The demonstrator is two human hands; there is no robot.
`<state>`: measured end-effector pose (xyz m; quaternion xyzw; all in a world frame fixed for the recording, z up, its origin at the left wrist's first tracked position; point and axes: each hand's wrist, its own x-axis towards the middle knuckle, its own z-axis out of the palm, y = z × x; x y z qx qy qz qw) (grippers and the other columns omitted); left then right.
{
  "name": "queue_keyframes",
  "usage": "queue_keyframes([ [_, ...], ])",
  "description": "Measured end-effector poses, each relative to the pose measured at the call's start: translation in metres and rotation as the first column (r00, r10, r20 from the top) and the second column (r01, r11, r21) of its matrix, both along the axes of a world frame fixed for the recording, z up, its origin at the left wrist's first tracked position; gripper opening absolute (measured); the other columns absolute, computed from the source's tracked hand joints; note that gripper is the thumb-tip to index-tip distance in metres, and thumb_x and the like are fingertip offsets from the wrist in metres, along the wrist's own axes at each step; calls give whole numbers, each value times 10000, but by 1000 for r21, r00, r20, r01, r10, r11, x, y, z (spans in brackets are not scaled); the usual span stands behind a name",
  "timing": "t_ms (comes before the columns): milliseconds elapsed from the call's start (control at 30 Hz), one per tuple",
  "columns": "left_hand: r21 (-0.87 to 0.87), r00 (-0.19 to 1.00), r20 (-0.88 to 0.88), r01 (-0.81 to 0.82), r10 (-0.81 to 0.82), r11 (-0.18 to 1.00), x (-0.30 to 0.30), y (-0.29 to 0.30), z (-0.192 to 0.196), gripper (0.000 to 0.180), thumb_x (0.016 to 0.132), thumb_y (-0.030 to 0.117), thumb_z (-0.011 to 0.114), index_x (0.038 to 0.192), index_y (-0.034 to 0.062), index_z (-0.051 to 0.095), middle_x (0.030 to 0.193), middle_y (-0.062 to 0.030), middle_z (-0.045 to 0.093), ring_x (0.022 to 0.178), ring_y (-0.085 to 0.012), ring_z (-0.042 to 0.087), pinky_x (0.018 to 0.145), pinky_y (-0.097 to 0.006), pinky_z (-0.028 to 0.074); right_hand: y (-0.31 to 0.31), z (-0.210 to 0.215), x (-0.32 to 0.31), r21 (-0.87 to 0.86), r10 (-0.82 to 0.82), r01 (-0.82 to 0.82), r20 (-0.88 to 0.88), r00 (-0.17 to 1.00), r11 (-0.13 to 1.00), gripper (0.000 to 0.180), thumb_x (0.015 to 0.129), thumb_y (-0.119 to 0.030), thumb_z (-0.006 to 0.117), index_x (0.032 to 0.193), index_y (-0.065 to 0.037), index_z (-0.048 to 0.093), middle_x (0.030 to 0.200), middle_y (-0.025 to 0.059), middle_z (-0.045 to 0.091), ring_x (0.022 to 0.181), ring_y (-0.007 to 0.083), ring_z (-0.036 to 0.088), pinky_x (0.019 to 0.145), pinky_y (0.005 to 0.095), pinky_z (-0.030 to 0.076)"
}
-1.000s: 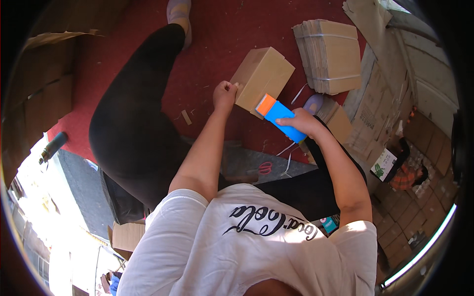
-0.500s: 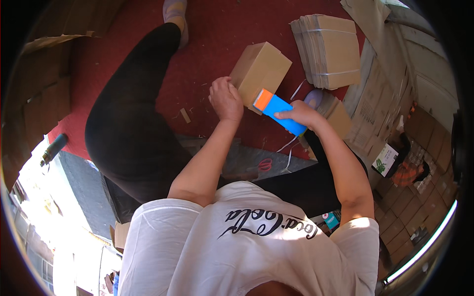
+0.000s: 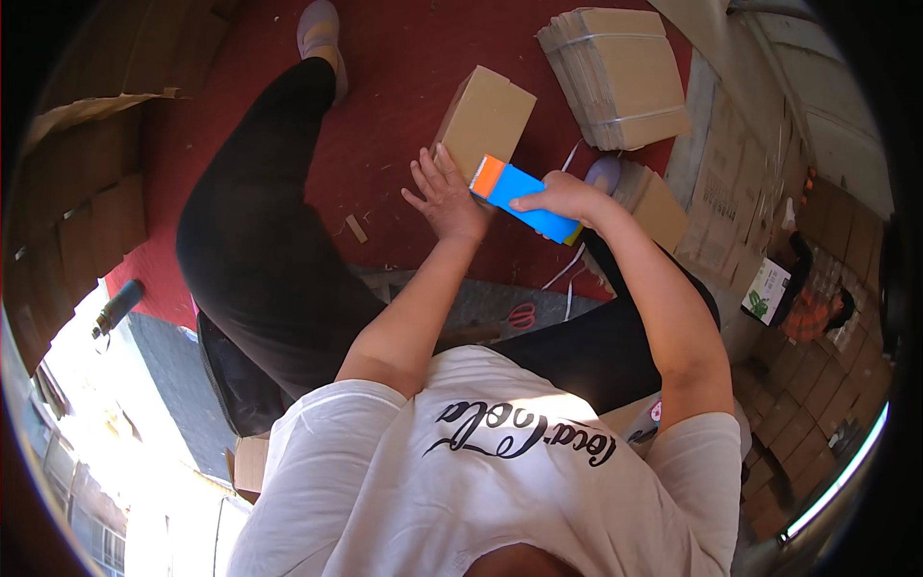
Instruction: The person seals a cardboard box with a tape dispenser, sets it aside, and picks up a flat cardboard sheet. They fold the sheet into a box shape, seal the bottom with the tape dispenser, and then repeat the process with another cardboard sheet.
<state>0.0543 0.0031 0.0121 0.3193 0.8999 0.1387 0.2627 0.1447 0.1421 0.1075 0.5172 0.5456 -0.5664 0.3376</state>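
A brown cardboard box (image 3: 492,115) stands on the red floor in front of me. My left hand (image 3: 447,197) is at its near left corner, fingers spread and partly against the cardboard. My right hand (image 3: 567,199) grips a blue tape dispenser (image 3: 527,202) with an orange head. The toothed orange end is at the box's near side, close to my left fingers; whether it presses on the cardboard I cannot tell.
Strapped flat cartons (image 3: 620,77) are stacked at the far right, with more flat cardboard (image 3: 654,207) nearer. Red-handled scissors (image 3: 520,316) lie by my legs. A dark cylinder (image 3: 117,306) is at the left. Another person (image 3: 812,313) is at the far right among boxes.
The fingers of my left hand have spread from a closer curl. In the picture, the box, tape dispenser and stacked cartons sit farther left and higher as the view has shifted.
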Motion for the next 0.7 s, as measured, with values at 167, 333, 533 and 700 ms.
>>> queue_keyframes([
  [167, -21, 1000, -21, 23, -24, 1000, -2, -2, -3, 1168, 616, 473, 762, 1462, 68, 64, 1491, -191, 73, 1400, -392, 48, 1052, -659, 116, -2, 12, 11, -75, -53, 50, -49, 997, 996, 481, 719, -332, 758, 902, 88, 613, 757, 174, 647, 611, 223, 648, 509, 325, 531],
  [333, 41, 1000, -17, 9, -8, 999, -1, -2, -1, 1142, 635, 447, 751, 1457, 78, 50, 1446, -189, 135, 1375, -396, 105, 1034, -682, 119, -3, 7, 27, -90, -13, 7, -65, 998, 996, 430, 766, -352, 723, 942, 19, 595, 744, 117, 633, 583, 175, 626, 532, 301, 519],
  [533, 76, 999, -43, -27, 30, 997, -8, -1, 0, 1191, 596, 434, 770, 1458, 86, 25, 1416, -178, 161, 1340, -384, 178, 1026, -673, 155, 0, 10, 35, -30, 32, -35, -84, 996, 999, 424, 765, -335, 727, 953, 19, 592, 752, 109, 631, 594, 168, 626, 537, 301, 519],
  [700, 19, 1000, -16, -7, 7, 1000, -33, -2, 2, 1225, 559, 392, 789, 1459, 84, 16, 1415, -192, 171, 1313, -390, 220, 1026, -651, 186, 11, 3, 70, 13, 15, -15, -80, 997, 1000, 541, 689, -398, 759, 944, 60, 625, 822, 156, 657, 685, 201, 654, 586, 322, 531],
])
